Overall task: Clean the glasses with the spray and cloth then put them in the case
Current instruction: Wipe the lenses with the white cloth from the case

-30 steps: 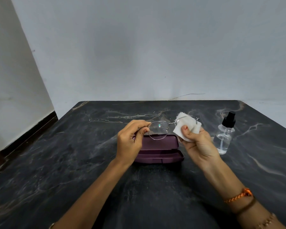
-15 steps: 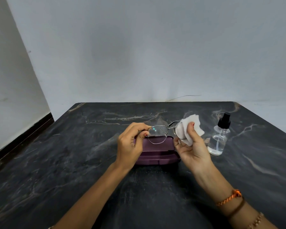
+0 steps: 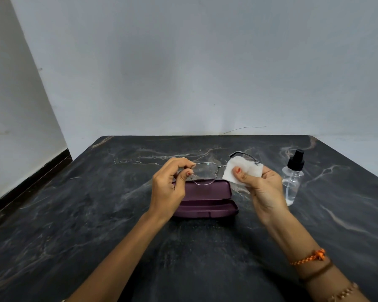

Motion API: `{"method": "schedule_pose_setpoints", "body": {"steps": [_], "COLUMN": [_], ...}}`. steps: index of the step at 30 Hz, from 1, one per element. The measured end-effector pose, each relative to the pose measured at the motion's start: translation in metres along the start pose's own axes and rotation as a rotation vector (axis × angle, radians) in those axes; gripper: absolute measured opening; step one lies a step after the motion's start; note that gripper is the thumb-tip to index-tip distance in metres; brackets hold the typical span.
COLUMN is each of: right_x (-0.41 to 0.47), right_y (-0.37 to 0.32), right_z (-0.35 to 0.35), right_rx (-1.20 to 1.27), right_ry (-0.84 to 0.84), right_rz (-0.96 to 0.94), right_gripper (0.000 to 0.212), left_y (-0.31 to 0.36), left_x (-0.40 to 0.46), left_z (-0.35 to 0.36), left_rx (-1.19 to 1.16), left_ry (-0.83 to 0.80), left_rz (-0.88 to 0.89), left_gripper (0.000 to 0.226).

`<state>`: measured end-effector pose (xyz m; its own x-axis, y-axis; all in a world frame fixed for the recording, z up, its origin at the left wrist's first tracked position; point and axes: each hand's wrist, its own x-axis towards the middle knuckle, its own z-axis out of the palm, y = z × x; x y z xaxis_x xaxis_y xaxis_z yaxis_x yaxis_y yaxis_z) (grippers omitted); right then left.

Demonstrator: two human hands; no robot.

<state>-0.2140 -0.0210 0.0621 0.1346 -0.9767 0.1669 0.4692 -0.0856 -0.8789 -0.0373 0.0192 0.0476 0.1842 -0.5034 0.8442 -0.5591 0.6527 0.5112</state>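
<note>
Wiping step: left hand (image 3: 168, 188) pinches the glasses (image 3: 205, 173); right hand (image 3: 260, 186) fingers hold the cloth (image 3: 242, 171) over one lens. Next, the other lens, then the case (image 3: 207, 199).

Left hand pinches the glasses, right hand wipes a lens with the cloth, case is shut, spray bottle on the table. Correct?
Not quite: the head view shows the case open. The rest holds: left hand pinches the glasses, right hand holds the cloth on a lens, spray bottle on the table.

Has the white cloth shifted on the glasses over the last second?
Yes. Judged against the purple case, the white cloth dipped toward the right hand and is now back flat over the right lens.
</note>
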Motion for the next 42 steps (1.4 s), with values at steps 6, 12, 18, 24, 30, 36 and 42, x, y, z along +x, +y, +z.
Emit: {"method": "schedule_pose_setpoints", "body": {"steps": [6,12,18,24,30,36,42], "right_x": [0.004,0.004,0.003,0.0,0.002,0.0,-0.001], "right_y": [0.002,0.01,0.002,0.007,0.01,0.016,0.017], "right_z": [-0.001,0.002,0.003,0.005,0.005,0.01,0.006], "right_rx": [0.179,0.315,0.186,0.106,0.412,0.381,0.078], "right_ry": [0.048,0.085,-0.061,0.012,0.115,-0.055,-0.037], "right_rz": [0.172,0.23,0.087,0.086,0.186,0.076,-0.047], "right_gripper": [0.018,0.003,0.04,0.025,0.017,0.015,0.016], "left_y": [0.001,0.002,0.001,-0.001,0.001,-0.001,-0.001], "left_x": [-0.003,-0.008,-0.007,0.0,-0.007,-0.006,-0.002], "left_z": [0.003,0.008,0.007,0.0,0.007,0.004,0.0], "left_rx": [0.03,0.038,0.051,0.087,0.037,0.053,0.103], "left_ry": [-0.04,-0.056,-0.046,-0.039,-0.062,-0.037,-0.026], "left_rz": [0.056,0.124,0.114,0.158,0.133,0.115,0.096], "left_gripper": [0.012,0.015,0.015,0.014,0.016,0.014,0.011]}}
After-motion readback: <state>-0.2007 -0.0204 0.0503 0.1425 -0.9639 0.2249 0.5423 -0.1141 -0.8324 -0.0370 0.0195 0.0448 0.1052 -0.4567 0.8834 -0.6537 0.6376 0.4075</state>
